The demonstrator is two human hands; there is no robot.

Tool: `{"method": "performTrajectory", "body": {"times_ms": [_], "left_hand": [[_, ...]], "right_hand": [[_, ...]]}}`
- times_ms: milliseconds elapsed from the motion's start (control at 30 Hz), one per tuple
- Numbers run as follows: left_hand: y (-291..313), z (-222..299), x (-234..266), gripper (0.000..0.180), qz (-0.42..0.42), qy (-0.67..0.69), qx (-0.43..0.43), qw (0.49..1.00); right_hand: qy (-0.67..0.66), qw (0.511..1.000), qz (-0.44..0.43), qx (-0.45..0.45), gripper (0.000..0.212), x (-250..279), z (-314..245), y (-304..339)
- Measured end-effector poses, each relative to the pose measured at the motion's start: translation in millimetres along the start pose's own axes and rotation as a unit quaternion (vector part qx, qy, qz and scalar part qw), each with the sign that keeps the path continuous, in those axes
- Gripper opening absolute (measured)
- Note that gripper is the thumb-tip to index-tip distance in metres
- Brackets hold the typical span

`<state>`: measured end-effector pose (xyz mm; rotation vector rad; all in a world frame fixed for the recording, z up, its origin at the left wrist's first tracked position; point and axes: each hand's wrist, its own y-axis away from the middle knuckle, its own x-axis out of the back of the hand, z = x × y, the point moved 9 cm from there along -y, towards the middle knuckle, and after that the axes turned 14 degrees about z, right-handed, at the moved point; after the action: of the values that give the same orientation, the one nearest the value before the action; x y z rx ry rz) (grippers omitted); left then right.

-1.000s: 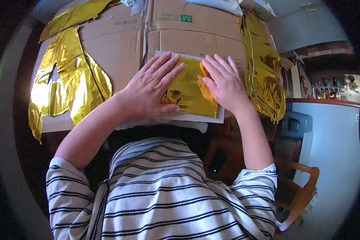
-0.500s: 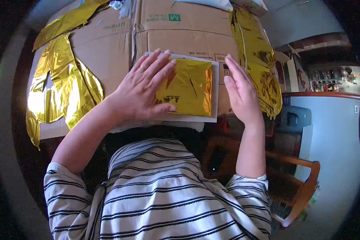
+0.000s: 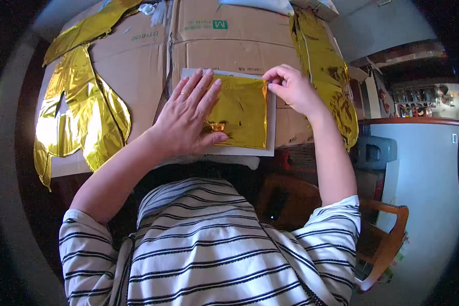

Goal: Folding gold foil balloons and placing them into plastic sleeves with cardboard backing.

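A folded gold foil sheet (image 3: 243, 109) lies flat on a pale rectangular board (image 3: 271, 127) in front of me. My left hand (image 3: 191, 112) rests palm down over the foil's left part, its fingers stretched out and holding nothing. At the foil's far right corner, the thumb and forefinger of my right hand (image 3: 290, 91) pinch the edge of the sheet. My left palm hides the foil's left side.
Flattened brown cardboard (image 3: 229, 53) covers the table. Limp gold foil balloons (image 3: 81, 112) lie at the left, and another gold foil piece (image 3: 324, 76) at the right. White strips (image 3: 158, 14) lie at the far edge. A wooden chair (image 3: 392, 229) stands at the lower right.
My right hand has moved left and inward from beside the board and now pinches the foil's far right corner. The foil's right edge looks straighter. My left hand has barely moved.
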<state>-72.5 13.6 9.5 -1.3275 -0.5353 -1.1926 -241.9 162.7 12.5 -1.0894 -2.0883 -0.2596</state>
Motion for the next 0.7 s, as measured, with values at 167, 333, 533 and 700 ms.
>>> {"method": "performTrajectory", "body": {"times_ms": [167,333,533,700], "left_hand": [[2.6,-2.0,-2.6,0.099,0.007,0.003,-0.004,1.000],[1.0,-2.8,-5.9,0.097,0.002,-0.004,-0.002,1.000],[0.9,-1.7,-5.0,0.097,-0.006,-0.005,0.000,1.000],[1.3,-1.3,-4.7,0.098,0.001,-0.007,-0.007,1.000]], "right_hand": [[-0.052,0.996,-0.046,-0.053,0.014,-5.4,6.8,-4.3],[-0.012,0.997,-0.062,-0.035,0.015,-4.3,9.1,-5.3],[0.048,0.985,-0.116,-0.118,0.012,-6.3,4.6,-2.8],[0.003,0.991,-0.096,-0.098,0.015,-4.1,4.7,-3.0]]}}
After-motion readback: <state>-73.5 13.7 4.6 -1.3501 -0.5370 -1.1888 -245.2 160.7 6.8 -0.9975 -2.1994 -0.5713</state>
